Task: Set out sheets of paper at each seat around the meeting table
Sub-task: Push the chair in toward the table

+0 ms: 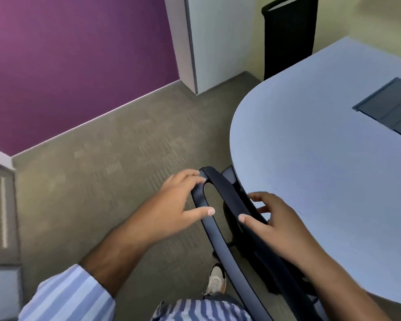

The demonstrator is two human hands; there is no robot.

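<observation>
This is an office meeting room. At the right of the frame stands a large pale grey meeting table (pixel 322 147) with a rounded end, and a dark rectangular hatch (pixel 389 105), of the kind that covers cable sockets, is set flush into its top at the right edge. 2 dark office chairs are drawn up to it: 1 chair back (pixel 236 205) at lower centre, another chair (pixel 287 35) at the top. Short-pile grey-brown carpet (pixel 116 154) covers the floor, and a purple accent wall (pixel 74 56) fills the upper left.
</observation>
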